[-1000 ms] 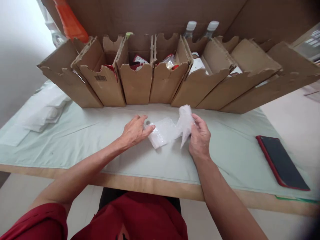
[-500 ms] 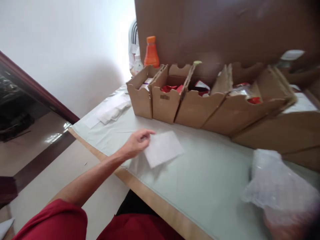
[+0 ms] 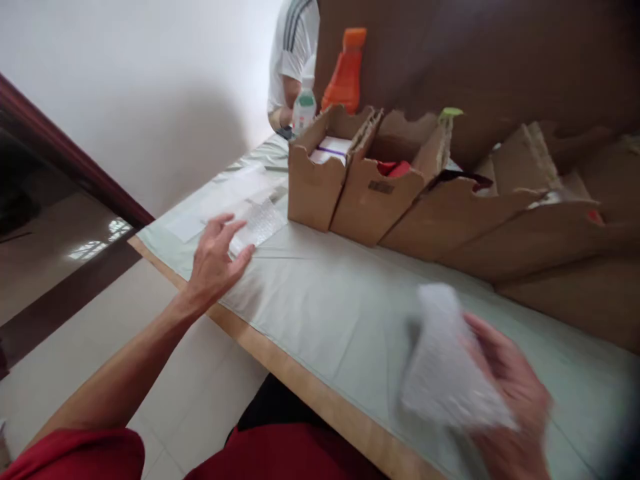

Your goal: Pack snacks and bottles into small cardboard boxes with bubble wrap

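My left hand reaches over the left part of the table, thumb and fingers apart. Just beyond its fingertips lies a piece of clear bubble wrap, and a flat white sheet rests to its left. I cannot tell whether the fingers touch the wrap. On the right, my right hand grips a bubble wrap pouch above the table cover. The pouch is blurred by motion, and what is inside it, if anything, cannot be made out.
Cardboard bins line the back of the table, holding white boxes and red packets. Behind them stand an orange bottle and a clear bottle. A person in a white sleeve is at the far end. The wooden table edge runs before me.
My left hand has let go of the white square piece and moved left to the bubble wrap, fingers spreading. My right hand has brought its pouch leftward. The view has shifted.
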### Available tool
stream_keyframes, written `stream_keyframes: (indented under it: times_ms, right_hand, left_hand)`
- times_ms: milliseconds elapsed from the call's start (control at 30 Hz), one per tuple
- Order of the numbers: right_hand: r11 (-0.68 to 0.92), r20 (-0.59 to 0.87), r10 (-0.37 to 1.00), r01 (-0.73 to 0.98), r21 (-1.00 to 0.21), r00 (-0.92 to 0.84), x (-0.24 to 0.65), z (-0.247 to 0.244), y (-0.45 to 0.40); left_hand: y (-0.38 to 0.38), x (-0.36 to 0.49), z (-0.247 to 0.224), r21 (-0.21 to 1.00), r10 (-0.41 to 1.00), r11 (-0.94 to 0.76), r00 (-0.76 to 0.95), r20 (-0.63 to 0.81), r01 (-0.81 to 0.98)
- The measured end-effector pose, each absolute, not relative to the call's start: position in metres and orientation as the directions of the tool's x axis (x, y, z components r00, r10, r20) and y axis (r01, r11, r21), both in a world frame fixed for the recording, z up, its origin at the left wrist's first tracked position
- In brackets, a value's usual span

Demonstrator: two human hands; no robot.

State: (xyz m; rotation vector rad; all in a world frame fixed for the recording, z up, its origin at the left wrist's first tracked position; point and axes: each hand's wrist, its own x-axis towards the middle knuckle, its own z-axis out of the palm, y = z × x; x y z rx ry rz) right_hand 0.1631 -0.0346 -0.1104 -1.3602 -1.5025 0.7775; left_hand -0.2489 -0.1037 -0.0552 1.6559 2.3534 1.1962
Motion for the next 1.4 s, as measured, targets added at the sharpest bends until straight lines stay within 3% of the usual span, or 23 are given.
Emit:
stream_keyframes:
  times_ms: [67,133,200,300,367,433,567,667,867,967,1133,1267,1400]
  right_hand:
    - [0.235,0.25,0.968,0.417,-0.878,-0.018,0.123,-0.096,-0.041]
    - [0.358,0.313,0.933,0.405,-0.841,-0.175,0.086,-0.086,-0.043]
    - [0.479,0.381,0.871,0.37,-0.796,-0.309,0.059,-0.08,-0.043]
    - [0.529,0.402,0.828,0.308,-0.791,-0.392,0.04,-0.077,-0.044]
    - [0.402,0.304,0.885,0.25,-0.881,-0.352,0.039,-0.079,-0.043]
    - [0.175,0.116,0.941,0.166,-0.97,-0.318,0.041,-0.081,-0.041]
    - [-0.161,-0.168,0.881,0.053,-0.985,-0.442,0.046,-0.087,-0.038]
    - [-0.149,-0.143,0.862,0.026,-0.988,-0.486,0.048,-0.091,-0.036]
    - [-0.179,-0.154,0.939,-0.055,-0.982,-0.307,0.058,-0.095,-0.028]
    - [-0.185,-0.152,0.909,-0.05,-0.981,-0.388,0.059,-0.089,-0.033]
    - [-0.092,-0.092,0.804,0.03,-0.995,-0.587,0.055,-0.083,-0.047]
    - [-0.059,-0.086,0.849,0.069,-0.996,-0.522,0.062,-0.095,-0.044]
    - [-0.121,-0.168,0.881,0.132,-0.984,-0.442,0.07,-0.104,-0.036]
  left_hand:
    - [-0.109,-0.212,-0.062,0.85,0.931,0.01,-0.316,0.184,0.526]
    - [-0.11,-0.179,-0.069,0.992,0.987,0.046,-0.157,-0.028,0.115]
    - [-0.106,-0.155,-0.074,0.972,0.994,0.094,-0.036,-0.104,-0.215]
    - [-0.099,-0.14,-0.077,0.915,0.994,0.105,0.03,-0.101,-0.39]
    - [-0.098,-0.142,-0.078,0.903,0.988,0.154,0.035,-0.153,-0.4]
    - [-0.1,-0.148,-0.081,0.882,0.972,0.227,0.036,-0.233,-0.412]
    - [-0.107,-0.158,-0.091,0.862,0.95,0.309,0.086,-0.3,-0.401]
    - [-0.113,-0.166,-0.094,0.874,0.937,0.348,0.125,-0.325,-0.34]
    - [-0.123,-0.199,-0.08,0.91,0.905,0.38,0.27,-0.329,-0.163]
    - [-0.119,-0.2,-0.073,0.921,0.91,0.347,0.301,-0.285,-0.176]
    - [-0.112,-0.165,-0.065,0.941,0.937,0.33,0.15,-0.317,-0.074]
    - [-0.112,-0.182,-0.05,0.927,0.927,0.374,-0.056,-0.372,0.019]
    - [-0.083,-0.263,-0.013,0.928,0.903,0.333,-0.339,-0.263,0.168]
